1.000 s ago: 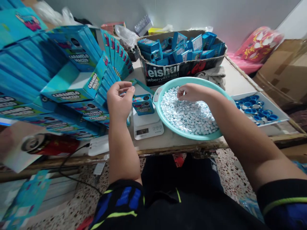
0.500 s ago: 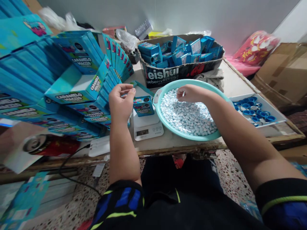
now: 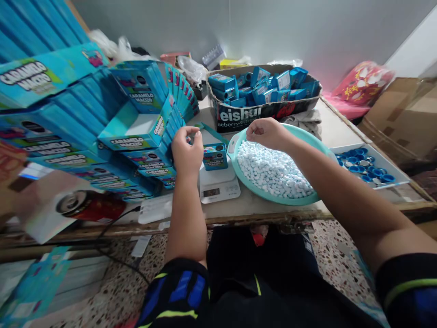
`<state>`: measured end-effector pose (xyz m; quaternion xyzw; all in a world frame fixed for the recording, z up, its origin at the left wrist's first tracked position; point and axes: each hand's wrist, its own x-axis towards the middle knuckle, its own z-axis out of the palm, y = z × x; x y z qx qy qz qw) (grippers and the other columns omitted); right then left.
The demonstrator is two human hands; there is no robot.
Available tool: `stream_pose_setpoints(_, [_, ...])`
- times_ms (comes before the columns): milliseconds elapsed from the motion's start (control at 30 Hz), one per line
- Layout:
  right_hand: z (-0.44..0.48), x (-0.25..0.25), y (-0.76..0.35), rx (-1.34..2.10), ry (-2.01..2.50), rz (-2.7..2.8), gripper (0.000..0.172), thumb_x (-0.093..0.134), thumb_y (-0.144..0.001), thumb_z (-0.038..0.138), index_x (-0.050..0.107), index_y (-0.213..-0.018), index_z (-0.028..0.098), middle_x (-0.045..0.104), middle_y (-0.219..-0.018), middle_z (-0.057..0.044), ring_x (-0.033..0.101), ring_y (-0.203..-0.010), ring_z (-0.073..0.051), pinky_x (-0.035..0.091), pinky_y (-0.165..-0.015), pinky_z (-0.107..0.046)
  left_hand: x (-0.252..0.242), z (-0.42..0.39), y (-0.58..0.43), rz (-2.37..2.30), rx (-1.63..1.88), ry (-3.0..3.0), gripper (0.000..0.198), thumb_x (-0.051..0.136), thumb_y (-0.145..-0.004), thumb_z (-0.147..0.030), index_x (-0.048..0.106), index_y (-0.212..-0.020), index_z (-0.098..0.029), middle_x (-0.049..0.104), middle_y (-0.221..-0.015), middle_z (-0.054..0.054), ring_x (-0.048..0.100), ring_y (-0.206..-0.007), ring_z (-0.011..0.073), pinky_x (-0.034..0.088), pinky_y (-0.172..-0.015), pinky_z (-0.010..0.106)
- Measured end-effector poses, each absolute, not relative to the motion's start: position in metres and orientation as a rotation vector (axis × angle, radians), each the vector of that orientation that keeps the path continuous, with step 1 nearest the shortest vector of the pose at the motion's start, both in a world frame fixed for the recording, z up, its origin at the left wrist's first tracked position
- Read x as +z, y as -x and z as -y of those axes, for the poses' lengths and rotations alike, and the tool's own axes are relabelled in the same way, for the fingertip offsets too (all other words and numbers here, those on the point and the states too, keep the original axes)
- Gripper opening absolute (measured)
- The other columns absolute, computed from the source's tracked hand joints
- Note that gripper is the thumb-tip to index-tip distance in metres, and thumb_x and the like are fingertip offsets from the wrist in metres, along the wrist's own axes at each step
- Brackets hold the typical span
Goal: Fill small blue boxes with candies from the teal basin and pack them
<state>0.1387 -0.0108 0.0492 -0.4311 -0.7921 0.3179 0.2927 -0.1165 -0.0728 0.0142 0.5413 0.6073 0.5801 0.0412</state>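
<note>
My left hand (image 3: 187, 150) is beside the digital scale (image 3: 221, 190), its fingers loosely curled and slightly apart, with nothing visible in them. On the scale stands a small blue "Caramelo Macizo" candy box (image 3: 215, 157), its top flap raised. My right hand (image 3: 265, 132) is over the back left of a turquoise basin (image 3: 244, 184). Its fingertips are pinched together, and what they hold, if anything, is hidden. White and pale blue candies (image 3: 273, 171) fill the basin.
Stacked blue display boxes (image 3: 54, 114) rise at left. Behind the basin, a black carton (image 3: 235, 116) holds small blue boxes. A white tray (image 3: 392, 181) of blue caps lies at right. A red can (image 3: 99, 205) and a white device with a cable (image 3: 155, 210) are near the front edge.
The camera view has shifted, moving the scene right and slightly down. My right hand has lifted from the candies toward the basin's back rim. My left hand remains beside the box on the scale.
</note>
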Motion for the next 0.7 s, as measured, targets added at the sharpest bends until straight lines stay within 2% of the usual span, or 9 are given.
stream_pose_setpoints(133, [0.016, 0.058, -0.100, 0.989, 0.986, 2.141, 0.008, 0.075, -0.081, 0.023, 0.070, -0.081, 0.017, 0.066, -0.075, -0.002, 0.055, -0.067, -0.014, 0.045, -0.060, -0.027, 0.010, 0.070, 0.119, -1.849, 1.775, -1.668, 0.008, 0.061, -0.091, -0.024, 0.069, -0.094, -0.022, 0.074, -0.103, 0.005, 0.068, -0.104, 0.0216, 0.054, -0.095, 0.037])
stream_pose_setpoints(267, [0.016, 0.059, -0.074, 0.967, 0.944, 2.234, 0.007, 0.075, -0.080, 0.021, 0.071, -0.085, 0.017, 0.069, -0.079, -0.002, 0.061, -0.074, -0.016, 0.051, -0.067, -0.028, 0.009, 0.071, 0.119, -1.838, 1.780, -1.669, 0.009, 0.061, -0.091, -0.026, 0.069, -0.094, -0.022, 0.074, -0.104, 0.005, 0.068, -0.102, 0.0211, 0.054, -0.094, 0.036])
stream_pose_setpoints(367, [0.015, 0.056, -0.066, 0.942, 0.970, 2.302, 0.009, 0.072, -0.083, 0.020, 0.075, -0.091, 0.018, 0.070, -0.079, -0.002, 0.062, -0.071, -0.016, 0.050, -0.066, -0.028, 0.009, 0.072, 0.119, -1.832, 1.754, -1.667, 0.010, 0.060, -0.091, -0.025, 0.069, -0.094, -0.022, 0.074, -0.104, 0.006, 0.068, -0.101, 0.0217, 0.054, -0.093, 0.037])
stream_pose_setpoints(500, [0.019, 0.057, -0.063, 0.843, 1.012, 2.382, 0.012, 0.068, -0.085, 0.020, 0.077, -0.092, 0.017, 0.068, -0.075, -0.002, 0.061, -0.067, -0.016, 0.049, -0.065, -0.029, 0.009, 0.073, 0.118, -1.840, 1.728, -1.672, 0.009, 0.061, -0.092, -0.024, 0.069, -0.095, -0.022, 0.074, -0.107, 0.007, 0.068, -0.104, 0.0220, 0.054, -0.097, 0.038])
stream_pose_setpoints(700, [0.022, 0.074, -0.091, 0.563, 1.102, 2.411, 0.018, 0.059, -0.089, 0.019, 0.077, -0.096, 0.018, 0.072, -0.088, -0.004, 0.064, -0.081, -0.019, 0.051, -0.078, -0.031, 0.009, 0.075, 0.114, -1.858, 1.754, -1.642, 0.010, 0.060, -0.094, -0.020, 0.067, -0.100, -0.023, 0.074, -0.110, 0.006, 0.068, -0.110, 0.0216, 0.054, -0.100, 0.038])
